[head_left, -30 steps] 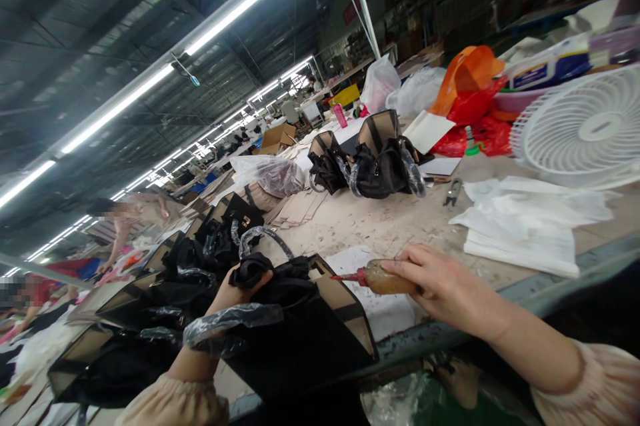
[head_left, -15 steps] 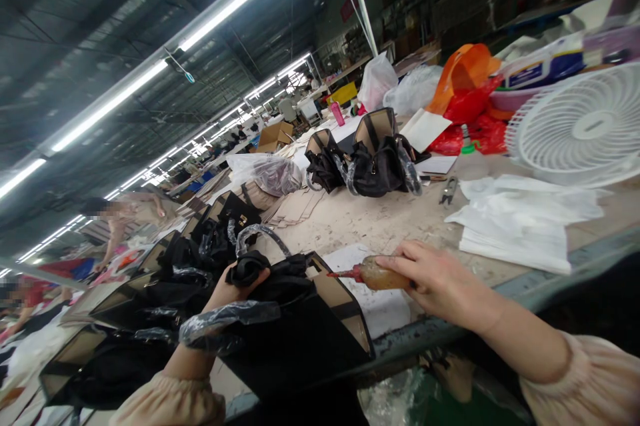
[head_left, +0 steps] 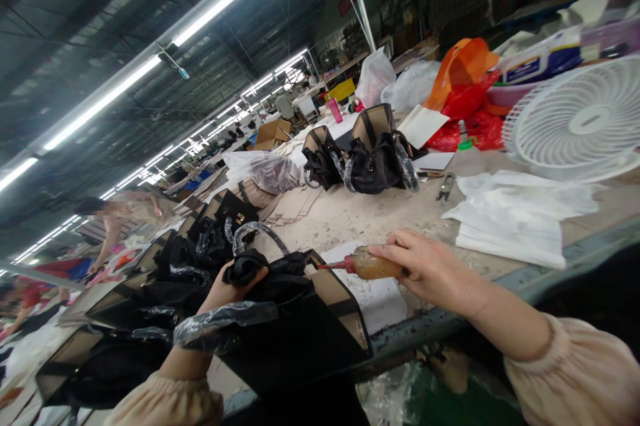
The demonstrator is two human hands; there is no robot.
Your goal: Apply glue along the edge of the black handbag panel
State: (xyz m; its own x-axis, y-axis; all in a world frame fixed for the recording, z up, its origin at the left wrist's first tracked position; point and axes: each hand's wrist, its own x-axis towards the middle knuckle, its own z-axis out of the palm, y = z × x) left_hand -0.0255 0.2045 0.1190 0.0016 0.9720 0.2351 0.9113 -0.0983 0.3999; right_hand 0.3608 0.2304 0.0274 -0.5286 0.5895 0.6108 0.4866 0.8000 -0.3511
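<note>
A black handbag lies tilted at the table's front edge, its beige inner panel showing on the right. My left hand is closed around a bunch of the bag's black fabric. Clear plastic wraps the bag's handles, and one of them crosses over my left wrist. In my right hand is an amber squeeze bottle with a red nozzle, held sideways. The nozzle points left, and its tip is at the upper edge of the beige panel; whether it touches cannot be made out. White paper lies under the bottle.
More black handbags line the left side, and two others stand farther back. A snipper, white sheets, a white fan and red plastic bags lie to the right. Two people work at the far left.
My right hand has moved left with the squeeze bottle, bringing its nozzle tip closer to the bag's beige panel. My left hand keeps its grip on the bag. The view has shifted slightly.
</note>
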